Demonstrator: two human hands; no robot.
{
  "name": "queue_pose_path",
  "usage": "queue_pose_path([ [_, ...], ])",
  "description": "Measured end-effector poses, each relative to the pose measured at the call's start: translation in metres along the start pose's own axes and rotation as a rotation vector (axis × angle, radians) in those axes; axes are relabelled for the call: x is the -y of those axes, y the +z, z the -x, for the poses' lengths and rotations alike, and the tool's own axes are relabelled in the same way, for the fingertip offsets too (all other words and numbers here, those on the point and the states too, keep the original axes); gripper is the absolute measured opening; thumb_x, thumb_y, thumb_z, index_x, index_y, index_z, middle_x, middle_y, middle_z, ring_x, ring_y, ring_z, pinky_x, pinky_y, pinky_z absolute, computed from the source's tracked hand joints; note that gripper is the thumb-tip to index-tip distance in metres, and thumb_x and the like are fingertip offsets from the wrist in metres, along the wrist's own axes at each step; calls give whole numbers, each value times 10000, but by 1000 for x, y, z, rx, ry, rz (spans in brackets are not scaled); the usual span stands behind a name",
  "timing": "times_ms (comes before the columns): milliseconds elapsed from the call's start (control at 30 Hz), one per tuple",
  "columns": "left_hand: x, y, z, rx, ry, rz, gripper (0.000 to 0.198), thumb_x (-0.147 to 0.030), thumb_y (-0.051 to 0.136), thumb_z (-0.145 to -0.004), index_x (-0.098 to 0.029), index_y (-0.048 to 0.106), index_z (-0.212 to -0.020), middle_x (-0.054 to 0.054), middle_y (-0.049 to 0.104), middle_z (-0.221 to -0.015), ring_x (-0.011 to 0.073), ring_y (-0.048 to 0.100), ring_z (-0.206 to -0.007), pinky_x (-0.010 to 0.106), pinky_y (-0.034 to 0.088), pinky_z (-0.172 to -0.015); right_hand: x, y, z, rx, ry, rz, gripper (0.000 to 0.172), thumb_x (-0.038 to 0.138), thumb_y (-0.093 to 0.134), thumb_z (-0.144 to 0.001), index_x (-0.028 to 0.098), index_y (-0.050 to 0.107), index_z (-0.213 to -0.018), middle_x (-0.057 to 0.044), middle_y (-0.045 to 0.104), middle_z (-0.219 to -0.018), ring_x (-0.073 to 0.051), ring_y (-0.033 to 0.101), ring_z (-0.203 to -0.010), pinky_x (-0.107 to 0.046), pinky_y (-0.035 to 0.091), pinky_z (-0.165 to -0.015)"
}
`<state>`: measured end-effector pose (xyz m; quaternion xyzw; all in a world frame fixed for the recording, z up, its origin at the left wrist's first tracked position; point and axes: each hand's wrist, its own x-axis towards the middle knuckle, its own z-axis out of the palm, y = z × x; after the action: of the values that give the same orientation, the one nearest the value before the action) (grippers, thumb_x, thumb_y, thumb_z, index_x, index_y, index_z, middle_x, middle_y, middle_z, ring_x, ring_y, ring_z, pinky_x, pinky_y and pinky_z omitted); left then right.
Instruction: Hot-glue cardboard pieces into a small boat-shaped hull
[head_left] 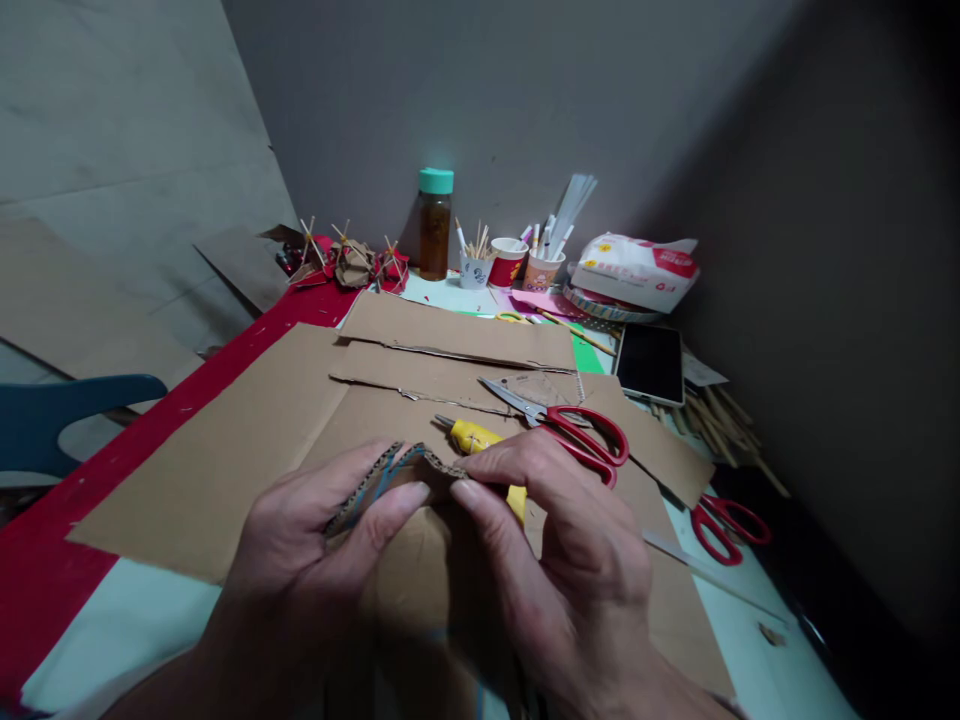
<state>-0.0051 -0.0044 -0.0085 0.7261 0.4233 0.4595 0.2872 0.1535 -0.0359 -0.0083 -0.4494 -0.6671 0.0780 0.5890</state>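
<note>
A curved piece of corrugated cardboard [435, 550] with blue lines on it is between my two hands, low in the middle of the head view. My left hand [322, 530] grips its upper left edge, thumb pressed on the near face. With thumb and forefinger, my right hand [559, 540] pinches the top edge a little further right. Just beyond the fingers lies a yellow-handled tool with a dark pointed tip [474, 436], partly hidden by my right hand. Red-handled scissors [592, 432] rest with blades parted beside it, on flat cardboard sheets [405, 410].
A second pair of red-handled scissors [727, 528] lies at the right near a phone-like black tablet [651, 362]. Along the wall stand a bottle with a teal lid [435, 225], paper cups of sticks and pens [508, 262], and a tissue pack [637, 270]. A blue chair [75, 415] is at the left.
</note>
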Motion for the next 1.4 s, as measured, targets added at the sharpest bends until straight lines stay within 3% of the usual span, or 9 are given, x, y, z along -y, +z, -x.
queue_pose_path([
  [333, -6, 4, 2, -48, -151, 4, 136, -307, 672, -840, -288, 771, -748, -92, 700, -674, 88, 588, -558, 157, 460, -525, 1, 4, 7, -12, 18, -6, 152, 30, 583, -907, 129, 659, -819, -32, 629, -729, -143, 573, -686, -295, 442, -650],
  [500, -6, 5, 3, -78, -55, 17, 162, -288, 648, -859, -303, 745, -730, -82, 689, -727, 108, 631, -679, 177, 478, -630, 2, 4, 9, 29, -2, 25, 147, 45, 586, -909, 129, 667, -820, -27, 597, -702, -145, 539, -661, -305, 424, -649],
  [700, 3, 4, 10, -224, -47, -201, 142, -316, 677, -845, -363, 706, -976, -144, 746, -850, 77, 668, -709, 153, 485, -697, -1, 6, 11, 39, -56, 64, 172, 50, 548, -914, 106, 661, -797, -51, 579, -696, -170, 520, -680, -329, 400, -639],
  [833, 6, 0, 9, -128, 107, -258, 149, -248, 640, -889, -373, 704, -941, -163, 764, -864, 65, 711, -768, 126, 506, -740, -4, 7, 10, 58, -102, 69, 210, 44, 523, -895, 73, 671, -749, -63, 559, -671, -171, 473, -646, -334, 365, -590],
  [967, 1, 4, 10, -188, 40, -268, 143, -265, 617, -912, -360, 718, -876, -144, 765, -804, 93, 714, -728, 182, 506, -696, -5, 7, 8, 52, -108, 69, 217, 26, 502, -860, 69, 677, -739, -67, 555, -667, -171, 459, -633, -331, 357, -577],
  [1133, -4, 9, 16, -251, -32, -256, 115, -310, 641, -892, -366, 729, -845, -131, 773, -820, 109, 712, -773, 217, 492, -783, -5, 7, 9, 61, -110, 87, 211, 40, 488, -837, 114, 657, -733, -52, 543, -654, -171, 456, -624, -325, 357, -576],
  [1400, -3, 5, 17, -269, 14, -283, 122, -259, 679, -835, -350, 753, -799, -109, 776, -754, 124, 729, -711, 251, 559, -723, -2, 7, 11, 63, -107, 105, 234, 39, 490, -880, 147, 616, -713, -29, 521, -649, -157, 429, -625, -323, 361, -586],
])
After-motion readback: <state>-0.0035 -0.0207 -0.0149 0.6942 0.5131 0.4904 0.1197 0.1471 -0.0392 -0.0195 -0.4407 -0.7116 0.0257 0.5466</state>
